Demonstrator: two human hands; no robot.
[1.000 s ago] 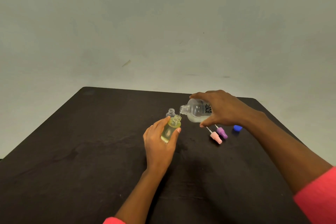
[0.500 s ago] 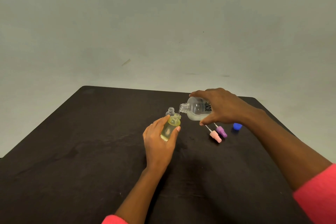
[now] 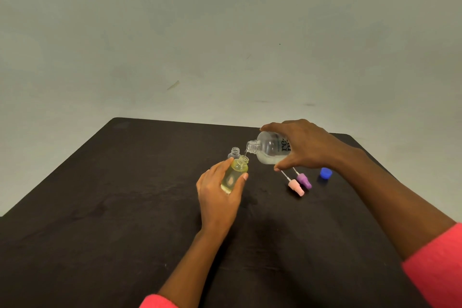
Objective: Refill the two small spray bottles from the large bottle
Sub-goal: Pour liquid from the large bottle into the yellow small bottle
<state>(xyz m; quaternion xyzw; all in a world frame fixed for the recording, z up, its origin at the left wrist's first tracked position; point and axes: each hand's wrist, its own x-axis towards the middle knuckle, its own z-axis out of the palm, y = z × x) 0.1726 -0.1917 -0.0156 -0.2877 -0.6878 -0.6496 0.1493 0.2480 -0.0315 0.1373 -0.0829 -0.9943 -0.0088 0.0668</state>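
Large bottle (image 3: pixel 271 149) in right hand (image 3: pixel 303 145), tipped over small bottle (image 3: pixel 235 174)

Clear large bottle (image 3: pixel 268 149) tipped sideways, uncapped neck at nine o'clock, trickling into a yellowish small spray bottle (image 3: pixel 234 174); second clear small spray bottle (image 3: pixel 235 152) stands uncapped just behind.

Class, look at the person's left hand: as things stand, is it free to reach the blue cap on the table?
Probably not right now. The left hand is holding the small yellow bottle under the pour, and the blue cap lies beyond the right hand and its large bottle, which cross the way.
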